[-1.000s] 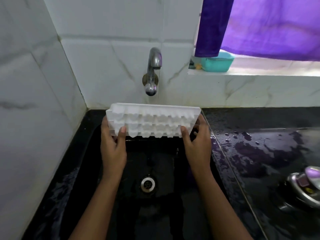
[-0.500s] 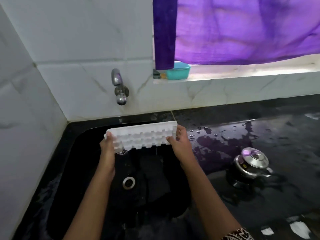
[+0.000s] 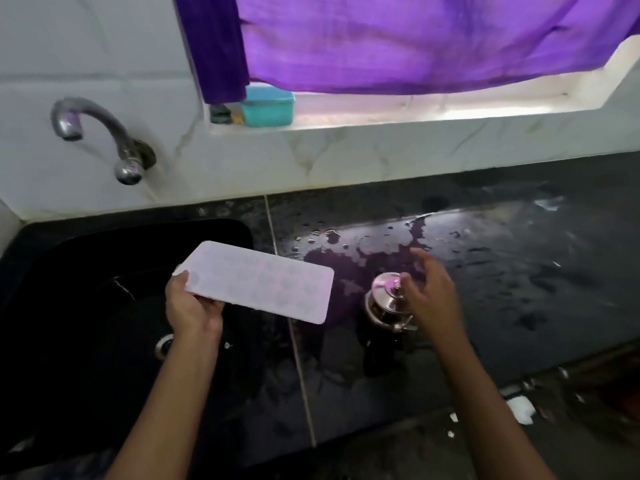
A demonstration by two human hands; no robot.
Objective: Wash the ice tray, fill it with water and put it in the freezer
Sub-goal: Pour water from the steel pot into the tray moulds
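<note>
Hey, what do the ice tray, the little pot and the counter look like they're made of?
Ice tray: likely white plastic, matte, faintly translucent. Pot: shiny metal, probably steel, with mirror-like reflections. Counter: dark polished stone, perhaps granite; glossy where wet.

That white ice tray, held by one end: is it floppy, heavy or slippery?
Probably stiff: the ice tray juts out flat though the left hand grips only one end. Likely light, for the same reason. Possibly slippery, given the wet counter.

We have one wide-angle view, worn on the head, looking forward and down from close range: sink (image 3: 138, 225) at 9 o'clock, wet countertop (image 3: 519, 271) at 3, window ledge (image 3: 415, 128) at 12.
</note>
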